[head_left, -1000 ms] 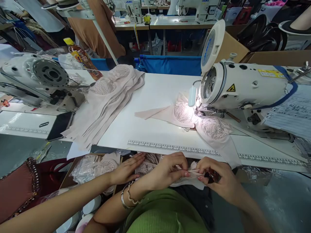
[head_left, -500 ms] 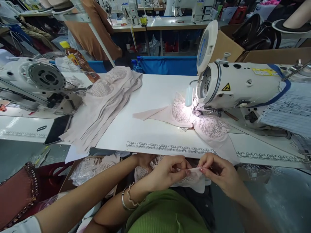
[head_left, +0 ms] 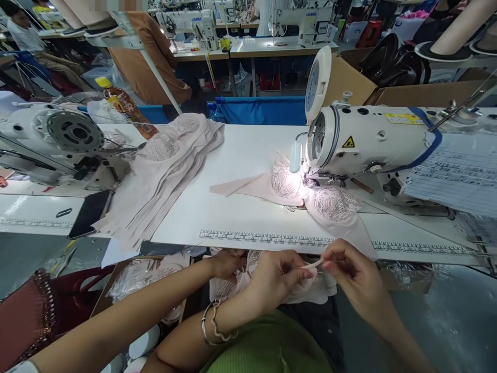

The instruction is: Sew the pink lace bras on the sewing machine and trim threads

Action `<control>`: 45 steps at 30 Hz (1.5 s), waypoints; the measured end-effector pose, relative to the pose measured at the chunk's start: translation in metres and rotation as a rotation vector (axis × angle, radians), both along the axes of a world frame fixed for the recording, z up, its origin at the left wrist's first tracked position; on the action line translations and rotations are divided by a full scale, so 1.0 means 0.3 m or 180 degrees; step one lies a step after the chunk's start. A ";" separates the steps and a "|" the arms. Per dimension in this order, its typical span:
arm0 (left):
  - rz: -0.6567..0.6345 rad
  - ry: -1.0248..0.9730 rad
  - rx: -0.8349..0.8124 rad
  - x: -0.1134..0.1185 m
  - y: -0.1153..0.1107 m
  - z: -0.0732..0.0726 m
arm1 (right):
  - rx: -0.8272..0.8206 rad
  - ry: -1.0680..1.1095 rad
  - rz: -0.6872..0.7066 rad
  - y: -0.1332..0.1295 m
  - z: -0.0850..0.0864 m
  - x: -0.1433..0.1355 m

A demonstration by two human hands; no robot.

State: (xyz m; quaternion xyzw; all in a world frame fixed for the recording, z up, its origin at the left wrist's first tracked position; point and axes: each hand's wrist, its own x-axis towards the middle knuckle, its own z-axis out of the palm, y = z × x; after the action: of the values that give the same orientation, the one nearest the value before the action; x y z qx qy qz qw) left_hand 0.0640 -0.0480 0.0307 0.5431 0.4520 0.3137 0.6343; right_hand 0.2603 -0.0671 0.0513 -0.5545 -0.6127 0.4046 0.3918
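Observation:
My left hand (head_left: 276, 273), with bracelets on its wrist, pinches the edge of a pale pink lace bra piece (head_left: 319, 290) over my lap. My right hand (head_left: 349, 267) grips the same edge a short way to the right, and a narrow strip of it is stretched between my fingertips. Just beyond, on the table, another lace bra piece (head_left: 334, 204) lies with its middle under the lit needle area of a sewing machine (head_left: 357, 137). Its lower wing hangs towards the table edge near my right hand.
A co-worker's hand (head_left: 227, 265) reaches in from the left onto lace pieces beside my left hand. Stacked pale pink bra pieces (head_left: 174, 155) lie left on the white table (head_left: 248, 207). Another machine (head_left: 66, 140), a bottle (head_left: 124, 106) and a dark phone-like slab (head_left: 91, 213) are farther left.
The fabric edge between my hands has become a narrower, tighter strip, and my right hand has risen slightly. The co-worker's arm has shifted a little. The view has turned slightly.

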 end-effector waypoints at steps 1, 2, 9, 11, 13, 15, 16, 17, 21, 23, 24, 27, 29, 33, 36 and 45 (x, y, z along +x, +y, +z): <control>0.0004 -0.0085 -0.0118 -0.003 0.003 0.003 | 0.0048 0.0017 -0.0063 -0.001 -0.010 0.014; -0.0005 -0.0171 -0.0216 -0.005 0.007 0.007 | 0.0047 0.0035 -0.0077 -0.002 -0.020 0.028; -0.0116 -0.0502 -0.0461 -0.008 0.009 0.032 | -0.0307 0.0109 0.0606 -0.007 -0.021 0.046; -0.0138 -0.0437 -0.0457 -0.007 0.004 0.036 | -0.0526 0.0171 0.0700 -0.005 -0.011 0.036; -0.0086 -0.0330 -0.0435 -0.006 -0.002 0.039 | -0.0595 0.0241 0.0771 -0.007 -0.007 0.028; 0.0044 -0.0352 -0.0461 -0.005 -0.009 0.041 | -0.0493 0.0260 0.0681 -0.010 -0.008 0.020; 0.0108 -0.0397 -0.0480 -0.004 -0.013 0.042 | -0.0432 0.0238 0.0619 -0.011 -0.007 0.016; 0.0156 -0.0436 -0.0487 -0.003 -0.019 0.043 | -0.0381 0.0209 0.0562 -0.012 -0.005 0.011; 0.0227 -0.0423 -0.0354 0.003 -0.047 0.048 | -0.0269 0.0254 0.0488 -0.011 0.018 -0.017; 0.0217 -0.0393 -0.0285 0.003 -0.063 0.051 | -0.0241 0.0319 0.0456 -0.010 0.026 -0.030; 0.0207 -0.0388 -0.0272 0.002 -0.070 0.054 | -0.0235 0.0335 0.0433 -0.012 0.027 -0.036; 0.0202 -0.0448 -0.0223 -0.004 -0.093 0.066 | -0.0180 0.0508 0.0347 -0.024 0.018 -0.049; 0.0289 -0.0458 -0.0105 -0.007 -0.108 0.077 | -0.0119 0.0814 0.0357 -0.037 0.009 -0.054; 0.0521 -0.0350 0.0103 -0.003 -0.129 0.098 | 0.0259 0.0716 0.0446 -0.067 0.011 -0.054; 0.0555 -0.0370 0.0053 0.007 -0.138 0.108 | 0.0801 0.0351 0.0302 -0.091 0.014 -0.053; 0.0281 -0.0697 -0.0301 0.012 -0.147 0.106 | 0.2564 -0.0248 -0.0106 -0.124 -0.035 -0.070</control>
State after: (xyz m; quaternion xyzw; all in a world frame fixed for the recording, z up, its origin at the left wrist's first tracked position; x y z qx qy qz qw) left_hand 0.0675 -0.0920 0.0626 0.4547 0.4178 0.3771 0.6903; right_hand 0.2392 -0.1044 0.0407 -0.3814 -0.7275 0.1044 0.5607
